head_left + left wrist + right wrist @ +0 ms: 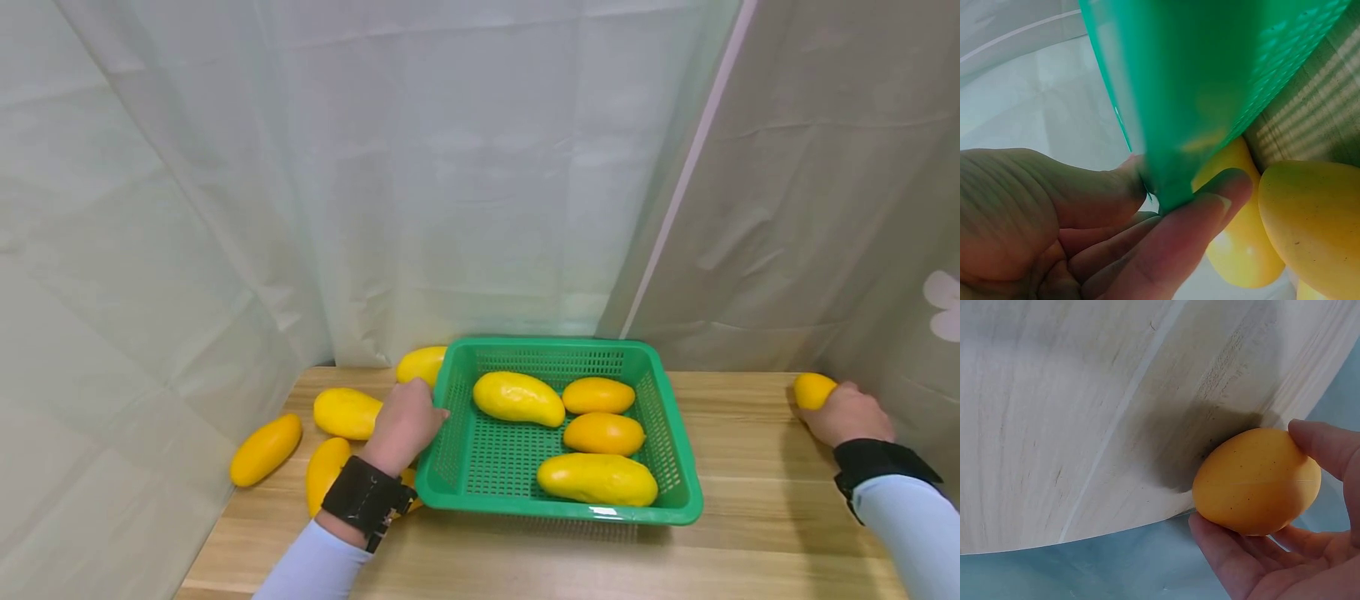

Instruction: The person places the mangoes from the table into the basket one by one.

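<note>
My left hand (405, 427) pinches the left rim of a green plastic basket (525, 505) between thumb and fingers, as the left wrist view shows close up. Inside the basket lie two long yellow fruits, one at the back (517, 398) and one at the front (597, 479), plus two smaller orange mangoes (604, 434). At the far right corner of the table, my right hand (849, 415) grips another orange mango (1257, 481), thumb on one side and fingers on the other. Part of that mango is hidden by the hand in the head view.
Left of the basket, several yellow and orange fruits lie on the wooden table (742, 467), among them an orange mango (266, 450) and a yellow fruit (345, 412). One yellow fruit (422, 364) is partly behind the basket. Pale curtains (480, 183) border the table's back and sides.
</note>
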`<state>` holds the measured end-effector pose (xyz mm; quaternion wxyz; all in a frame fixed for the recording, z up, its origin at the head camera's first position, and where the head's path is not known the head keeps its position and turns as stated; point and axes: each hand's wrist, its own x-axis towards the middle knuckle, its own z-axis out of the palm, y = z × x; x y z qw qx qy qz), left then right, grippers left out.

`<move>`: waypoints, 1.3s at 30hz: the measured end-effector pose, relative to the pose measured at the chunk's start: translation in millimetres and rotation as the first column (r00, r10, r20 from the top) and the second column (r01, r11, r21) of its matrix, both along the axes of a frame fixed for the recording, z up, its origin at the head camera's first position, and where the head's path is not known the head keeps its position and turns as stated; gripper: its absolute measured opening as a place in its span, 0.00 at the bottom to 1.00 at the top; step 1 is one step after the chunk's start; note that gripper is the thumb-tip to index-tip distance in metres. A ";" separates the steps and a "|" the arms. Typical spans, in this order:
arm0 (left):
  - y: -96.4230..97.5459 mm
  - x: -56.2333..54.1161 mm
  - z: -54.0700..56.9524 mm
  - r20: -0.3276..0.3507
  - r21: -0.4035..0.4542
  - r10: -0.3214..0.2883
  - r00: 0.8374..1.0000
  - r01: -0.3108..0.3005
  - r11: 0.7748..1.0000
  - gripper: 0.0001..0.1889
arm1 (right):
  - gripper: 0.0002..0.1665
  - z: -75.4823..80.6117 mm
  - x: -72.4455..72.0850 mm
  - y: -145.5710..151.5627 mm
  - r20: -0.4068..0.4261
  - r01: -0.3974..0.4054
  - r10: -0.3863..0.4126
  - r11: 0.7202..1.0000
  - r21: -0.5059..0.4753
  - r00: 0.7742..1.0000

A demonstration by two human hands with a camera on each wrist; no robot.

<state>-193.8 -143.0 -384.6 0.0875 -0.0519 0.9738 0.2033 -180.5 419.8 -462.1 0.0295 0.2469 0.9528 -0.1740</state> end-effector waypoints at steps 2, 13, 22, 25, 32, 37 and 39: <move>0.1 0.1 0.7 0.004 0.001 0.000 1.000 0.000 1.000 0.13 | 0.44 0.4 0.0 -1.1 -0.020 -0.019 0.019 1.000 0.005 1.000; 0.4 1.4 2.9 0.007 0.013 -0.003 1.000 0.003 1.000 0.13 | 0.36 10.8 -2.9 -20.1 -0.115 -0.106 0.104 0.994 -0.008 0.988; 0.1 0.7 1.5 0.001 0.014 -0.007 1.000 0.007 1.000 0.14 | 0.37 23.6 -7.1 -42.5 -0.183 -0.206 0.207 0.978 0.023 0.961; -0.1 0.6 1.2 0.004 0.013 -0.006 1.000 0.006 1.000 0.13 | 0.37 29.5 -9.7 -52.7 -0.225 -0.244 0.249 0.969 0.049 0.942; -1.0 0.7 1.6 -0.007 -0.013 -0.004 1.000 0.004 1.000 0.13 | 0.42 41.9 -15.2 -79.6 -0.316 -0.344 0.351 0.935 0.080 0.881; -0.5 -0.5 0.3 -0.007 -0.013 -0.006 1.000 0.006 1.000 0.14 | 0.44 47.7 -12.9 -99.3 -0.364 -0.388 0.396 0.916 0.099 0.843; 0.1 -0.8 0.0 -0.006 -0.009 -0.005 1.000 0.005 1.000 0.14 | 0.45 50.7 -10.8 -106.8 -0.370 -0.398 0.406 0.912 0.103 0.836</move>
